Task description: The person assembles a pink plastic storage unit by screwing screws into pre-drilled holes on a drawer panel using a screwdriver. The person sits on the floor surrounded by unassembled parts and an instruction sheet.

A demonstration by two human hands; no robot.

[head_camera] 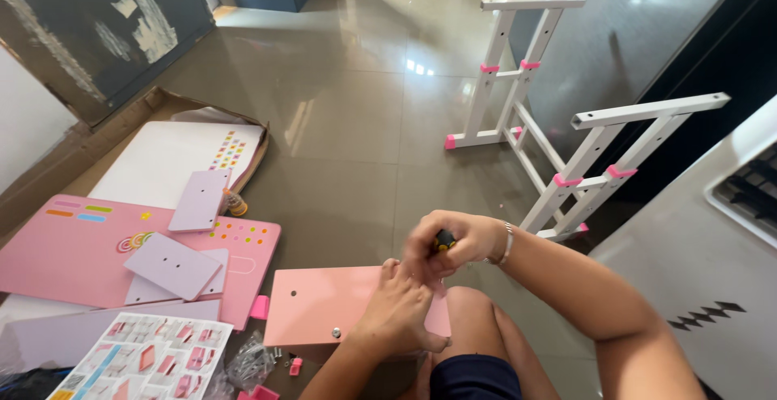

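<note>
My right hand (pixel 453 242) is closed around a screwdriver (pixel 443 241) with a black and yellow handle, held upright over the right end of a small pink panel (pixel 320 304). My left hand (pixel 401 311) lies on that panel's right part and presses it down beside the screwdriver. The panel rests across my knee (pixel 473 311) and the floor, with one screw head and a hole showing on its face. The screwdriver's tip is hidden behind my left hand.
A white metal frame (pixel 550 117) with pink clips stands on the tiled floor at right. At left lie a large pink board (pixel 73 250), lilac panels (pixel 174 264), a white board (pixel 162 161) in cardboard, an instruction sheet (pixel 150 359) and a bag of fittings (pixel 251 364).
</note>
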